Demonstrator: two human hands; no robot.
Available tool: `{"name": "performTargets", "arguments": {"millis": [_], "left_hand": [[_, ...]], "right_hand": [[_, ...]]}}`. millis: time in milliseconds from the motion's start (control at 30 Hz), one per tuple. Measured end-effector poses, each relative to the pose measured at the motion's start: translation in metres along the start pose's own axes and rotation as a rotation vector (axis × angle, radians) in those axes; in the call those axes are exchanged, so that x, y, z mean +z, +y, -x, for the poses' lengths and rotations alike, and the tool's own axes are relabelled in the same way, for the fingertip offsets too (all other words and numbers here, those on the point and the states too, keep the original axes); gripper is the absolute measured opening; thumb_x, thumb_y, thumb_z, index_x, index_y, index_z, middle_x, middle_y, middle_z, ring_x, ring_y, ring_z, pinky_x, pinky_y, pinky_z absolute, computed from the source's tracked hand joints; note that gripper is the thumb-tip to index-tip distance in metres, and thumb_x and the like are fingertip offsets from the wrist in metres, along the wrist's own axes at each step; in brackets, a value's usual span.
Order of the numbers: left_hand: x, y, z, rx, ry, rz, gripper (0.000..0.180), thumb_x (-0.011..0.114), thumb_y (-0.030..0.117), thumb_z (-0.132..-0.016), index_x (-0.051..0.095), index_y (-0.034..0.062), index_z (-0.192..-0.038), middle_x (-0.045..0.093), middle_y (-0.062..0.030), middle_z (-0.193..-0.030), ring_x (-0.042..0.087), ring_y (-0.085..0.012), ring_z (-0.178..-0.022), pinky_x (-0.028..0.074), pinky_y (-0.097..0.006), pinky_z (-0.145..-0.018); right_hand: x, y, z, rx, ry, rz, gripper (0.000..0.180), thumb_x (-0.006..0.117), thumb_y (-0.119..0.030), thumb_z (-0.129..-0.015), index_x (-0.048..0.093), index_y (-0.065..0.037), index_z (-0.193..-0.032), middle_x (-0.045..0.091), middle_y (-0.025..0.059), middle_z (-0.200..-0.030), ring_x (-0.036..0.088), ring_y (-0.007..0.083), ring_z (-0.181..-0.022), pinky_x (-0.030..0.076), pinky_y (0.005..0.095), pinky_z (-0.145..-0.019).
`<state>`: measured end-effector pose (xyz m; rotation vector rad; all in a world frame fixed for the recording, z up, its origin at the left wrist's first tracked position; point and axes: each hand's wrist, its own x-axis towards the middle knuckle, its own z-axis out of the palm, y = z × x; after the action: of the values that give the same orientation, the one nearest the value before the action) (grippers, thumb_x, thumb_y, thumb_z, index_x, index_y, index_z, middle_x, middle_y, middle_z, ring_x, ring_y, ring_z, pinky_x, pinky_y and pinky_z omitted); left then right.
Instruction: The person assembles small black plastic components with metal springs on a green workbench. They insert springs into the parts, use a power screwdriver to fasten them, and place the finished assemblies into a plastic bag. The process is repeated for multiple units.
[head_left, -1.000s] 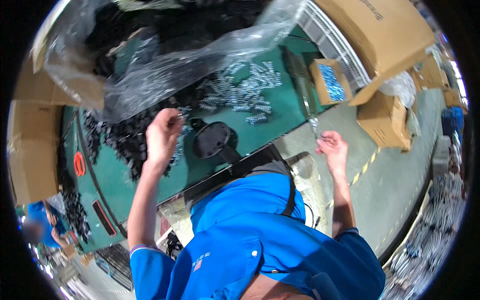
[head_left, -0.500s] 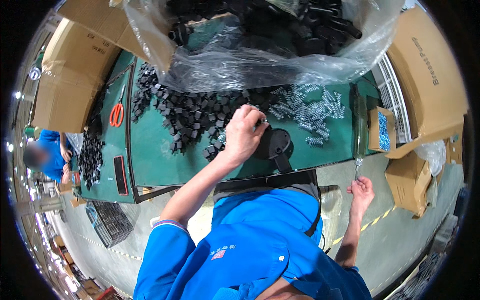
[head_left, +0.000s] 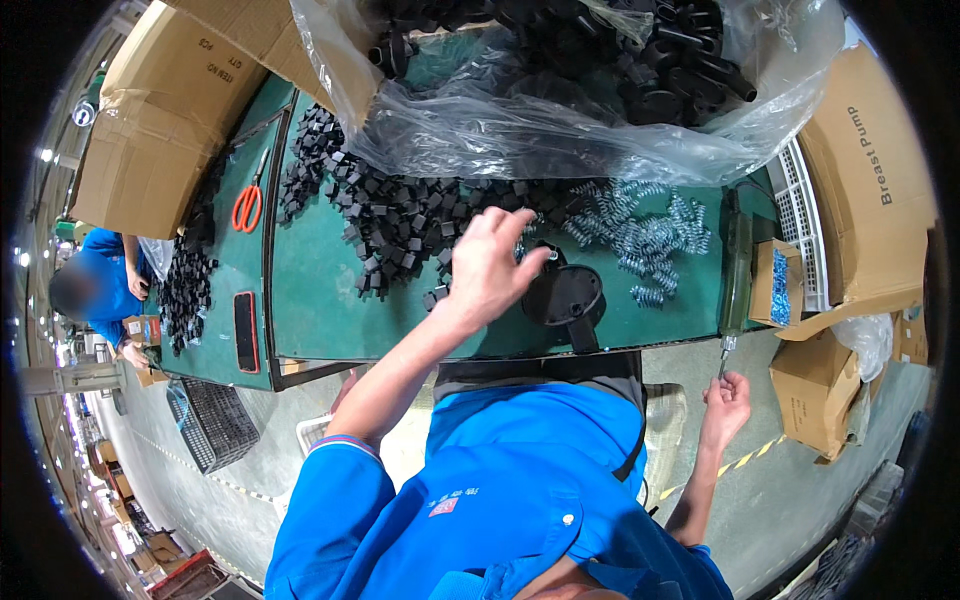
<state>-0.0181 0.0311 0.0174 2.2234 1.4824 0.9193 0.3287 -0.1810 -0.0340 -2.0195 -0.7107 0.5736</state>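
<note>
My left hand (head_left: pixel 488 265) is over the green bench with thumb and forefinger spread apart. Its thumb points at a small silver piece (head_left: pixel 552 254) on the upper end of a black round part with a stubby arm (head_left: pixel 563 296), which lies near the bench's front edge. My right hand (head_left: pixel 727 408) is beyond that edge, its fingers curled together at the thin bit below a green power screwdriver (head_left: pixel 737 270); whatever is between the fingertips is too small to tell. Beside the left hand are a heap of small black blocks (head_left: pixel 400 230) and a pile of metal springs (head_left: pixel 645 235).
A clear plastic bag (head_left: pixel 560 140) of black parts is at the back. Orange-handled scissors (head_left: pixel 247 208) and a phone (head_left: pixel 246 332) lie on the left. A small box of blue screws (head_left: pixel 780 285) stands at right. A co-worker (head_left: pixel 105 280) sits at far left.
My left hand's fingers have spread from a curled grip beside the black part. My right hand's fingertips have come up to the screwdriver bit. The whole view has shifted slightly.
</note>
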Motion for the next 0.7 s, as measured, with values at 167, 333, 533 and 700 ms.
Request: {"name": "performTargets", "arguments": {"millis": [167,333,533,700], "left_hand": [[0.004,-0.03,-0.031,-0.18,0.011,-0.177,0.031,0.073,0.026,-0.083,0.066,0.0024,-0.102,0.063,-0.013,-0.086,0.064,-0.032,-0.075,0.052,-0.039,-0.069],[0.027,-0.03,-0.054,-0.24,-0.033,-0.326,0.038,0.076,0.036,-0.079,0.065,0.0014,-0.09,0.066,-0.0152,-0.088,0.067,-0.0339,-0.076,0.054,-0.042,-0.064],[0.041,-0.041,-0.05,-0.345,0.057,-0.093,0.034,0.073,0.03,-0.08,0.067,0.0035,-0.099,0.069,-0.0158,-0.093,0.068,-0.0339,-0.079,0.054,-0.041,-0.071],[0.023,-0.019,-0.025,-0.376,0.112,0.327,0.025,0.075,0.015,-0.08,0.064,0.0021,-0.097,0.069,-0.0117,-0.091,0.068,-0.0223,-0.071,0.052,-0.035,-0.066]], "right_hand": [[0.0,-0.016,0.004,-0.022,0.033,0.131,0.019,0.064,0.002,-0.088,0.059,0.005,-0.105,0.064,0.0065,-0.083,0.061,0.0101,-0.067,0.052,0.0248,-0.061],[-0.004,-0.001,0.0,-0.03,0.01,-0.045,0.02,0.063,0.004,-0.088,0.058,0.005,-0.106,0.062,0.0072,-0.085,0.062,0.0119,-0.068,0.052,0.0244,-0.061],[-0.005,-0.003,0.0,0.041,-0.032,-0.281,0.019,0.062,0.005,-0.088,0.056,0.004,-0.105,0.061,0.0073,-0.085,0.062,0.0126,-0.066,0.053,0.0253,-0.059],[-0.007,0.002,0.002,0.077,-0.053,-0.263,0.018,0.062,0.006,-0.088,0.055,0.004,-0.105,0.06,0.0076,-0.085,0.062,0.0125,-0.065,0.053,0.0256,-0.059]]}}
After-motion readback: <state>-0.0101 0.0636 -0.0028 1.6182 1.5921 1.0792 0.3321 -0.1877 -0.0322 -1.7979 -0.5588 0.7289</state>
